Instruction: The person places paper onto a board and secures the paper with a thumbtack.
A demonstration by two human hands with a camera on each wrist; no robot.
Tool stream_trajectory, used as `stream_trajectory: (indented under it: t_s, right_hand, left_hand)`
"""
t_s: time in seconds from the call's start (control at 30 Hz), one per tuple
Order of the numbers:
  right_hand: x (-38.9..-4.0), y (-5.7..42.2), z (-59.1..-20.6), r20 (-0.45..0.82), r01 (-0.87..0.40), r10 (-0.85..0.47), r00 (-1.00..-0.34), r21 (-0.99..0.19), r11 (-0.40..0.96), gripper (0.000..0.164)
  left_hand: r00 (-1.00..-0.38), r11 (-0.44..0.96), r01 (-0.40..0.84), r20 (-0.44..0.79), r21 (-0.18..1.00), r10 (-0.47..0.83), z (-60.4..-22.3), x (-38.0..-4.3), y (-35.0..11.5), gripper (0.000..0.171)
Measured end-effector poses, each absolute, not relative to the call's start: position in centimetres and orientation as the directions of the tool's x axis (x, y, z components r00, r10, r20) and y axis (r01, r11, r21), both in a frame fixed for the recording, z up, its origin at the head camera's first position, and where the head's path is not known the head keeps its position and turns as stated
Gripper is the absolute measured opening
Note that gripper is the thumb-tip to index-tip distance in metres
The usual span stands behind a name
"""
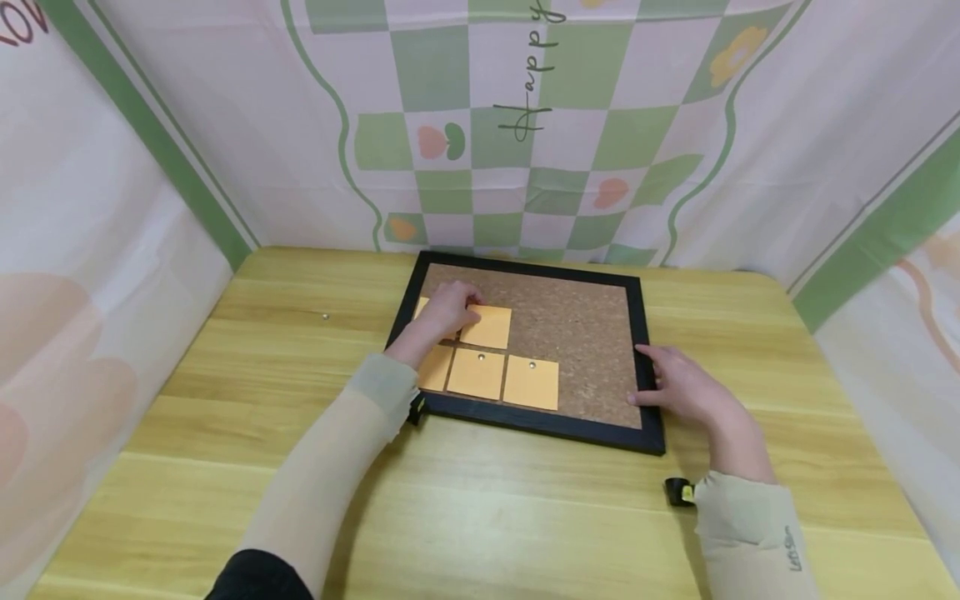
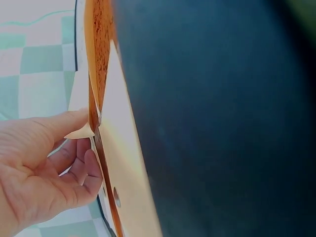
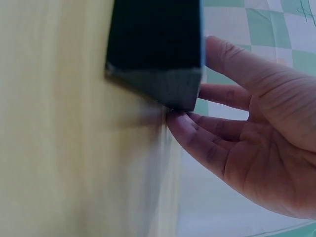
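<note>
A black-framed corkboard (image 1: 588, 333) lies on the table, with orange-yellow sticky notes in two rows on its left half. My left hand (image 1: 447, 307) is over the upper row and pinches the corner of a sticky note (image 1: 487, 329); in the left wrist view a curled paper corner (image 2: 81, 132) shows between thumb and fingers. That hand partly covers another upper note. Silver pushpins hold the lower middle note (image 1: 474, 379) and the lower right note (image 1: 531, 387). At the board's right side, my right hand (image 1: 686, 383) grips the frame, thumb over it and fingers along its outer edge.
One loose pushpin (image 1: 325, 316) lies on the wooden table (image 1: 525, 517) left of the board. A printed checkered cloth (image 1: 495, 192) hangs behind the table, with more cloth at both sides. Small black devices (image 1: 678, 492) are strapped at the wrists.
</note>
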State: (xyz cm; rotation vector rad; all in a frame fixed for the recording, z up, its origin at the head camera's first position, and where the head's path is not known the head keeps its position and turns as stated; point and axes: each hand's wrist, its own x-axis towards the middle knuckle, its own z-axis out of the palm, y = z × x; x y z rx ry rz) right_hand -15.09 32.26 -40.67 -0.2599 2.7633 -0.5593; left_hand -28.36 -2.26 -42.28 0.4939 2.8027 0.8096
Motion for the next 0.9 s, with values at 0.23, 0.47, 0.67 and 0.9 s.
stream_trajectory:
  t_s: [0.23, 0.47, 0.67, 0.9]
  right_hand:
    - [-15.3, 31.3, -39.9, -0.298, -0.111, -0.218, -0.929, -0.337, 0.935, 0.089]
    - [-15.6, 29.2, -38.6, -0.267, -0.170, -0.236, -0.934, -0.246, 0.954, 0.078]
    - [-16.3, 26.3, -37.8, -0.186, -0.285, -0.341, -0.922, -0.271, 0.919, 0.062]
    - [-18.0, 22.3, -37.9, -0.128, -0.368, -0.421, -0.898, -0.304, 0.879, 0.047]
  left_hand:
    - [-0.926, 0.796, 0.303, -0.036, 0.525, 0.376, -42.5, -28.2, -2.2, 0.019]
    - [-0.921, 0.781, 0.328, -0.004, 0.531, 0.389, -42.5, -28.1, -2.5, 0.018]
    - [-0.917, 0.777, 0.344, 0.010, 0.527, 0.399, -42.4, -27.9, -2.5, 0.015]
    - [-0.905, 0.773, 0.373, 0.016, 0.512, 0.426, -42.5, -27.7, -2.4, 0.016]
